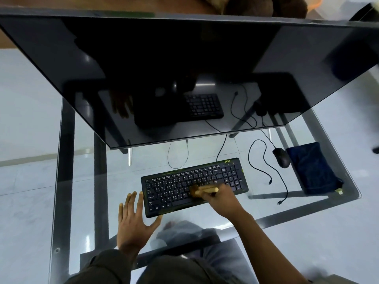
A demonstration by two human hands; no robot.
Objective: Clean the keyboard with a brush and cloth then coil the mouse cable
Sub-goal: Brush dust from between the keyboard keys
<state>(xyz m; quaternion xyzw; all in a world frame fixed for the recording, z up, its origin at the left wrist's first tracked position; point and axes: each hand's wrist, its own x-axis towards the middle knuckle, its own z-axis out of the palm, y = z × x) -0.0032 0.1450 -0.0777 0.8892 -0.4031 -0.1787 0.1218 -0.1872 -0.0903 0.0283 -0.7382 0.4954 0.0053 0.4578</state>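
A black keyboard (192, 185) lies at a slant on the glass table. My right hand (222, 198) grips a wooden-handled brush (202, 190) whose bristles rest on the middle keys. My left hand (135, 218) lies flat and open on the glass, its thumb against the keyboard's near left corner. To the right sits a black mouse (281, 157), with its cable (264, 167) snaking loose across the glass to a plug near the front. A folded dark blue cloth (313, 168) lies just right of the mouse.
A large dark monitor (184, 68) leans over the back of the glass table (82, 181), close behind the keyboard. A second thin cable (178, 154) loops under its lower edge. The table's right edge runs just past the cloth. My knees show beneath the glass.
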